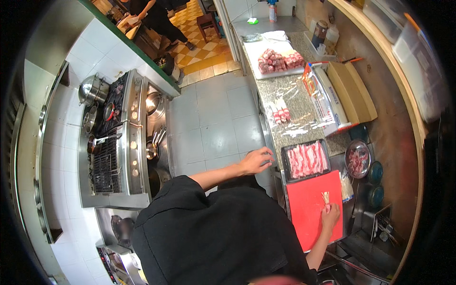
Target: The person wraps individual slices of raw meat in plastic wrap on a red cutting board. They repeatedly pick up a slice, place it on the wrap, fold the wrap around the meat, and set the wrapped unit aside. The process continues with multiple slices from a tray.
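Observation:
On the red cutting board [302, 210], my right hand [330, 214] grips a small bundle of enoki mushrooms [325, 196] with pink meat around its lower end. The pale stems spread out beyond my fingertips. My left hand [257, 161] hovers by the counter's front edge, fingers apart and nothing in them. Just past the board, a black tray [285, 160] carries strips of streaky raw meat [308, 159]. A packet of enoki mushrooms [346, 187] lies against the board's far side. Farther along, a few meat rolls [281, 112] rest on plastic film [295, 92] spread over the granite counter.
Stacked meat rolls [272, 61] sit on a white board [251, 53]. Beside the film stands a film box [326, 96]. A metal bowl of meat pieces [357, 158] is near the wall. Behind my left side is a stove [130, 124]. Another person [158, 17] works beyond the doorway.

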`<state>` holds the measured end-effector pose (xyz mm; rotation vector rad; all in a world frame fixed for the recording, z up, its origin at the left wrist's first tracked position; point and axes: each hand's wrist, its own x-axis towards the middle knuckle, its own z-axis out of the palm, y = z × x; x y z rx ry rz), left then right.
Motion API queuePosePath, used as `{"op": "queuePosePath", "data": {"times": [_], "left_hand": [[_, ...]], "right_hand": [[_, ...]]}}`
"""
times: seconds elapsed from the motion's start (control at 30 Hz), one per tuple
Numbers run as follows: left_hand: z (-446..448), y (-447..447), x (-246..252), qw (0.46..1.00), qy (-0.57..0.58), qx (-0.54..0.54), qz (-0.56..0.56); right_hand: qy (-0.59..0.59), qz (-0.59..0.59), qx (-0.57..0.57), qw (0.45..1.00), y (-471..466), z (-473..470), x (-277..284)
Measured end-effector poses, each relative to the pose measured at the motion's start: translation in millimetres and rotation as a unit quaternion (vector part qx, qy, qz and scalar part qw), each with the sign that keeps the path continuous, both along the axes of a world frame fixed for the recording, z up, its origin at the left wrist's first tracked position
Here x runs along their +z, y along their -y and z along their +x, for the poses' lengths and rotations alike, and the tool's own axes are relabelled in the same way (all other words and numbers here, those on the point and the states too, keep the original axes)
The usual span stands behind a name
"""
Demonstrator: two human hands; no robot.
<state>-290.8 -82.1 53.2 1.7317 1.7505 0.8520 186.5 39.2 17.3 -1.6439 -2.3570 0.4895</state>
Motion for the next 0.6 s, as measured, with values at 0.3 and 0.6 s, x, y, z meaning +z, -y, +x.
{"op": "queuePosePath", "data": {"times": [0.3,0.6], "left_hand": [[-100,-78,-28,0.992,0.068,-0.064,0.08],[-210,-58,-45,0.988,0.147,0.026,-0.024]], "right_hand": [[-0.3,-0.177,-0.198,0.916,27,-21,30],[-0.325,-0.22,-0.065,0.918,-73,-286,110]]}}
